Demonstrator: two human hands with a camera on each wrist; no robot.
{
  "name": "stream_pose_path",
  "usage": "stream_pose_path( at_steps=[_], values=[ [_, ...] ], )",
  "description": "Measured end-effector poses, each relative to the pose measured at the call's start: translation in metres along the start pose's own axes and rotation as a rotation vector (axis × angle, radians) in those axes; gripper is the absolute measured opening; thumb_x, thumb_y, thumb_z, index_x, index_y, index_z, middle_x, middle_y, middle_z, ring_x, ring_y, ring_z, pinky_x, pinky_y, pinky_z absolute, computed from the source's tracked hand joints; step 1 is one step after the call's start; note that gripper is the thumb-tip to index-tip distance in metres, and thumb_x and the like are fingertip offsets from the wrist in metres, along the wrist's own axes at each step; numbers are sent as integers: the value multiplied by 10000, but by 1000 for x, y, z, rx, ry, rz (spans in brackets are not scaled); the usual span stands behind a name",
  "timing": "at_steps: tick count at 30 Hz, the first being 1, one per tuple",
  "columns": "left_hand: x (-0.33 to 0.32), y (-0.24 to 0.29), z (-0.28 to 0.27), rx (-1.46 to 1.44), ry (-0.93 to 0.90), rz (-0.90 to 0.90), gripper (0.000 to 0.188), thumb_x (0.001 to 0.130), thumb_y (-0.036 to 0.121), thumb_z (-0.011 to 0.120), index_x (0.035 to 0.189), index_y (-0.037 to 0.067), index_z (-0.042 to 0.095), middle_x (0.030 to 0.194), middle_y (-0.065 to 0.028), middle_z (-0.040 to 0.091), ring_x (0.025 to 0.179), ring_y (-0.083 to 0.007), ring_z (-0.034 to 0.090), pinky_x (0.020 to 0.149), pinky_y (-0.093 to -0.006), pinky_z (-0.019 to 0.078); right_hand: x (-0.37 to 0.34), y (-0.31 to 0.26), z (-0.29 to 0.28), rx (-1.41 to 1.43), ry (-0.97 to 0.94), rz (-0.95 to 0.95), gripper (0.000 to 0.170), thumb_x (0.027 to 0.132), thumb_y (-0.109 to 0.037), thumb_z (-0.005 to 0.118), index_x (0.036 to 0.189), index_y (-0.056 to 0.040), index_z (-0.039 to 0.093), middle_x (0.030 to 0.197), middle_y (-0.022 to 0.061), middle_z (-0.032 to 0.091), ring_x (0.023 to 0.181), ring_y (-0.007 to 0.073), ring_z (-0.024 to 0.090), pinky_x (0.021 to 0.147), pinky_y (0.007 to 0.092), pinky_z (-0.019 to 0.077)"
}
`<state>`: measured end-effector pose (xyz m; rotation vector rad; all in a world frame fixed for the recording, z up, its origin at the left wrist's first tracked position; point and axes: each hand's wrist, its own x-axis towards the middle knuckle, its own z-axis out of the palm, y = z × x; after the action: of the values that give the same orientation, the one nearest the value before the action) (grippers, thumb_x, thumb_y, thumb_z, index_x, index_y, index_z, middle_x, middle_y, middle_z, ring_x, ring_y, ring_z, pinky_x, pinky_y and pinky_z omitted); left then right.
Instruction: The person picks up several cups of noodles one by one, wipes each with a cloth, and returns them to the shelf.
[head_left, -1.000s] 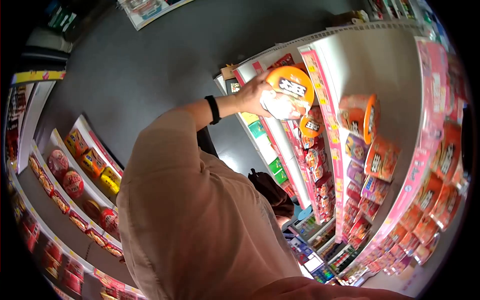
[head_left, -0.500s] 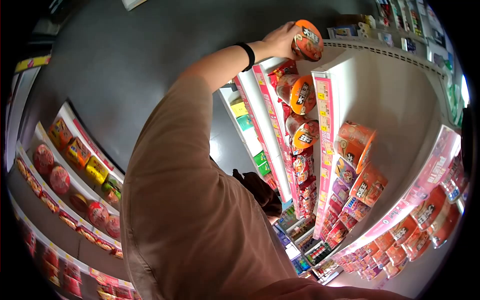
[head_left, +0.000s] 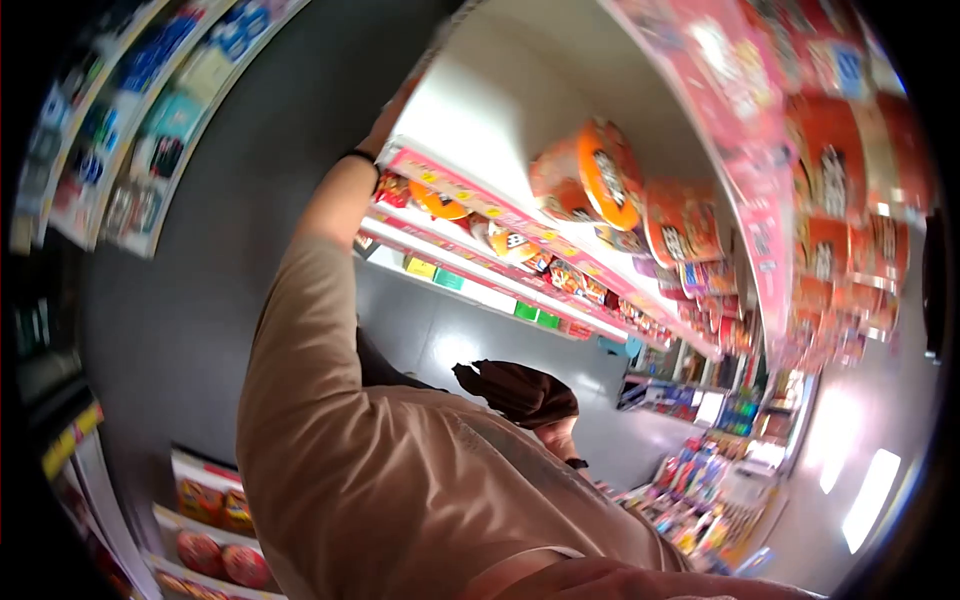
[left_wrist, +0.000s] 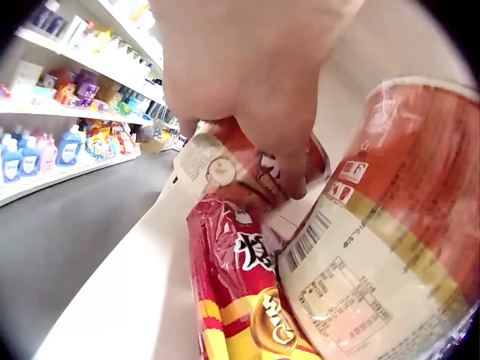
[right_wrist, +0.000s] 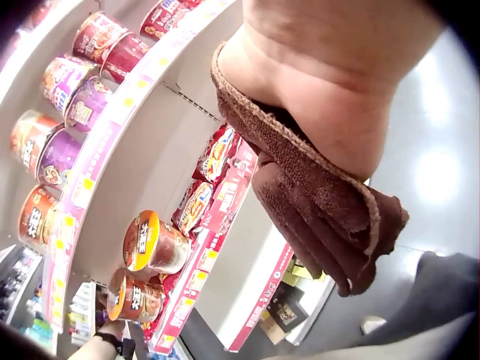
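My left hand (left_wrist: 255, 67) reaches to the end of a shelf and grips a tilted instant noodle cup (left_wrist: 236, 154), red with a pale label. In the head view the upper shelf hides most of this hand. Beside the held cup stands a bigger noodle cup (left_wrist: 382, 225) in clear wrap, with a red and yellow noodle packet (left_wrist: 240, 277) in front. My right hand (right_wrist: 330, 97) hangs lower, its fingers covered by a loose brown cloth glove (right_wrist: 315, 195) with finger-like folds. It touches no goods.
Above the left hand, an upper shelf (head_left: 480, 200) with a pink price strip carries more noodle cups (head_left: 590, 175). Orange-lidded cups (right_wrist: 154, 244) line the shelf below. Across the aisle are shelves of bottles (left_wrist: 67, 146). Grey floor (head_left: 230, 300) lies between the racks.
The left hand has carried the orange-lidded noodle cup from out over the aisle down to the shelf end, behind the upper shelf's edge. The head view has swung round; the gloved right hand stays low.
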<state>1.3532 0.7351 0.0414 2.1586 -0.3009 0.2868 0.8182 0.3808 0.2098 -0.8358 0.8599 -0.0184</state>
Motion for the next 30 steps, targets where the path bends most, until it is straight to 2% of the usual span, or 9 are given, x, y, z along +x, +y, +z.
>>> stream_pose_path(
  at_steps=[4,9,12,14,16,20,24,27,30],
  values=[
    [-13,-23,-16,-43,-15,-12,435,848,158,683,1255,49,571,1205,-160,597,1094,-309,622,915,-398,521,11,4,-23,-31,-86,-59,420,924,-233,488,1206,55,610,1162,206,664,1061,331,631,954,448,523],
    [7,-50,-55,-266,25,-71,312,902,94,611,1205,22,625,1084,-133,686,1003,-262,670,863,-367,536,6,-6,-14,112,-116,-120,409,992,-258,456,1209,52,610,1147,205,672,1023,342,653,951,482,543],
    [-1,-41,-130,-786,347,-504,231,907,74,615,1129,12,630,976,-77,687,779,-124,635,651,-247,490,2,-10,-14,174,-112,-101,401,983,-230,444,1204,75,580,1151,250,657,1021,371,654,927,477,552],
    [9,-95,-176,-553,426,-530,269,911,105,631,1161,15,591,989,-60,660,802,-131,618,673,-262,490,19,4,-49,299,-40,-117,425,994,-275,442,1257,31,574,1226,217,641,1101,358,629,987,486,522],
    [-11,40,-210,-552,600,-330,304,903,145,672,1163,11,589,1009,-63,648,855,-127,609,732,-261,497,29,12,-71,317,-56,-98,454,1004,-325,431,1302,-9,563,1291,182,621,1163,335,602,1040,488,491],
    [-50,217,-206,-668,161,-75,337,915,200,717,1167,10,598,1046,-83,694,975,-145,649,797,-287,533,64,33,-120,391,-128,-87,361,997,-366,458,1056,-52,627,1066,154,669,1012,320,635,953,460,528],
    [-77,314,-179,-567,-189,-190,728,855,277,793,1416,-2,423,1311,-165,604,1157,-226,613,942,-385,523,65,22,-116,445,-30,-200,228,968,-242,499,819,-83,566,775,57,561,723,215,553,689,370,516],
    [-71,346,-152,-90,-82,339,1102,690,292,928,1528,14,268,1402,-233,520,1313,-301,500,1054,-450,455,29,3,-108,503,-158,-213,246,985,-239,470,941,-29,590,897,109,632,828,245,610,777,394,546],
    [-55,353,-117,-24,-184,293,1069,688,220,936,1509,13,283,1420,-223,496,1296,-290,508,1065,-424,448,35,17,-163,427,-217,-331,395,1001,-314,447,1172,11,592,1111,176,663,1038,314,647,950,464,546]
  ],
)
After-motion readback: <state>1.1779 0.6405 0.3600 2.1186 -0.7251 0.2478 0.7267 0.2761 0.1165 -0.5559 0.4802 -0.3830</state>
